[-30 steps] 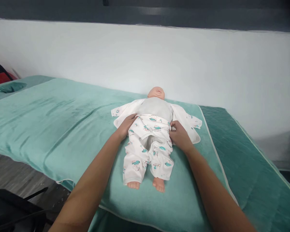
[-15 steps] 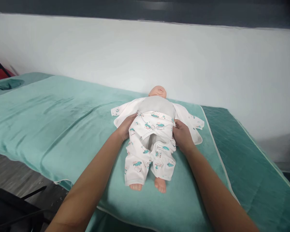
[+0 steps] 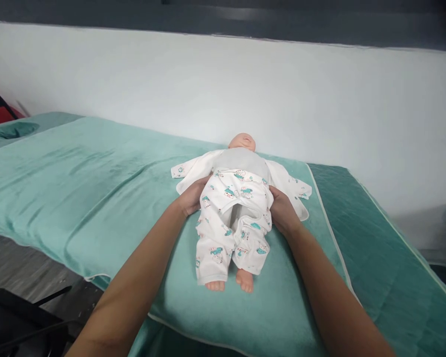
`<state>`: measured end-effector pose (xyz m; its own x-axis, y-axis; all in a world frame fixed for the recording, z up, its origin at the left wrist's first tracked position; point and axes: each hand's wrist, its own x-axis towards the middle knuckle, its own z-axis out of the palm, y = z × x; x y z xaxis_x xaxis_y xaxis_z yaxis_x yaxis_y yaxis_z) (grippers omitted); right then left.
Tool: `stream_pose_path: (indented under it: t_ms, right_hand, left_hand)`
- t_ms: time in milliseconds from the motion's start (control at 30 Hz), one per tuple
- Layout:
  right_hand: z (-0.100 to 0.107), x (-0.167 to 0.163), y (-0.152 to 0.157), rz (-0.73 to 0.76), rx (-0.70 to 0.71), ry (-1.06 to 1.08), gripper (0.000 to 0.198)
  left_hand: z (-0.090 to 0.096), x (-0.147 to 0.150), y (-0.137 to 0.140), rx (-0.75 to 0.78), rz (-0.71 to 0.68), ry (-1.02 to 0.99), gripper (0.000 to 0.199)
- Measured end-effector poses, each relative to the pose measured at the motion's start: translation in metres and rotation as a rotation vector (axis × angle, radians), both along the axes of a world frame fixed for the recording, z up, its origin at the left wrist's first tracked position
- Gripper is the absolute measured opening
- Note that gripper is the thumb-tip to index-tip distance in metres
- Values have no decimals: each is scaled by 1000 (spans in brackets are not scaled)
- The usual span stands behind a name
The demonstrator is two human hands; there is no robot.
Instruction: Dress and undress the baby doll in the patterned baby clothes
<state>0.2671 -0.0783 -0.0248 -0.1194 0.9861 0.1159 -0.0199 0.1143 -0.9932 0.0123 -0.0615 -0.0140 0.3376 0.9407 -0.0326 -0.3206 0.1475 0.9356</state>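
A bald, flesh-coloured baby doll with a pale grey torso point(image 3: 243, 161) lies on its back on a smooth, mint-green plush bed cover point(image 3: 96, 198), its head close to a plain white wall point(image 3: 223, 89) and its feet toward the person. A white cloth jacket with small prints at the cuffs point(image 3: 285, 181) is spread open beneath and beside the torso; I cannot tell whether arms fill its sleeves. White cotton trousers printed with teal and red cartoon figures point(image 3: 241, 191) cover the legs and reach the belly, with an open gap at the crotch.

The person's bare left hand point(image 3: 196, 195) rests against one side of the trousers near the waistband, its fingers partly out of sight behind the cloth. The bare right hand point(image 3: 282, 210) is at the opposite side, fingertips tucked behind the fabric. From where I stand, I cannot tell how tightly either hand is closed.

This looks like adjusting the waist. I would draw both sides evenly, in small tugs, so the band lies level across the belly, and keep the jacket's edges from being caught under it. The back probably needs as much care as the front, since the doll's weight may pin it. The legs look uneven: one hem reaches nearly to the toes, while the other leaves more of the foot bare, so I would smooth the bunched leg too.
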Motion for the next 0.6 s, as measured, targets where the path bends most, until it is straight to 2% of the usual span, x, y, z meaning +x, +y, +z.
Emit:
stream_pose_path:
  t_ms: [200, 333, 533, 600]
  right_hand:
    - [7, 8, -8, 156, -56, 17, 44]
    - [10, 9, -9, 194, -74, 3, 44]
    - [6, 1, -7, 36, 58, -61, 8]
    - [4, -2, -6, -30, 71, -81, 7]
  left_hand:
    - [-8, -5, -2, 46, -1, 91, 43]
    - [-9, -5, -3, 75, 3, 93, 41]
    - [-4, 1, -4, -5, 53, 35, 37]
    - [-2, 3, -5, -18, 49, 14, 37]
